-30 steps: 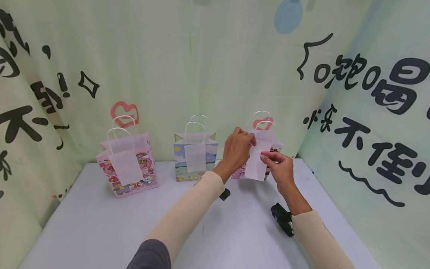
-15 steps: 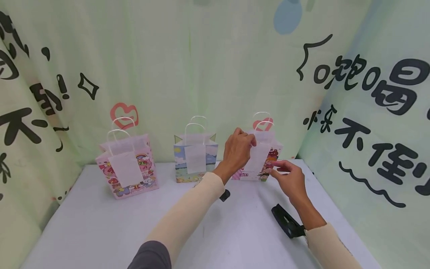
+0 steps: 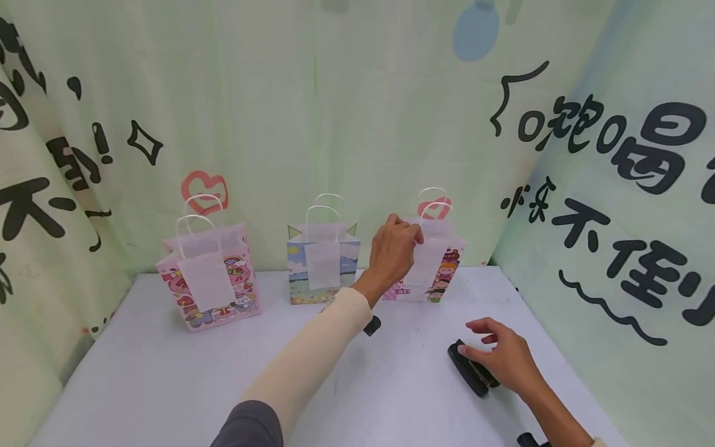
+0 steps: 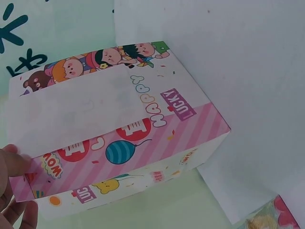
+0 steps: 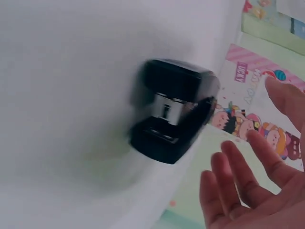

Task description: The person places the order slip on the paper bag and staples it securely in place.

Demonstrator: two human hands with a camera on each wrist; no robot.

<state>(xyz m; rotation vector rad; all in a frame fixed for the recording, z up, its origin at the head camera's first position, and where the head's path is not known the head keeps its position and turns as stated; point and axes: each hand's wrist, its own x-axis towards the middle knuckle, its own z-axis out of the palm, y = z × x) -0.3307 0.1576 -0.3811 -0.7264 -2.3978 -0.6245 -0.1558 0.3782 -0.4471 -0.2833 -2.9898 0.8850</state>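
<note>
At the back right of the table stands a pink paper gift bag (image 3: pixel 447 273) with cartoon children, printed "HAPPY" and "LUCKY". My left hand (image 3: pixel 393 251) pinches a white paper slip (image 4: pixel 76 112) against its top edge, thumb in front and fingers behind. The slip hangs down over the bag's front. A black stapler (image 3: pixel 468 370) lies on the table at the right front. Over its far end my right hand (image 3: pixel 508 360) hovers, thumb and fingers spread apart with nothing between them. In the right wrist view the stapler's nose end (image 5: pixel 164 112) faces the camera, slightly blurred.
Two more gift bags stand along the back edge: a blue beach-print bag (image 3: pixel 296 282) in the middle and a pink cartoon bag (image 3: pixel 246 292) at left. Each has white handles and a white slip on its front. A printed curtain (image 3: pixel 357 112) rises behind the table.
My right hand has left the lower part of the slip and moved down and right to the stapler. My left hand keeps its pinch at the bag's top.
</note>
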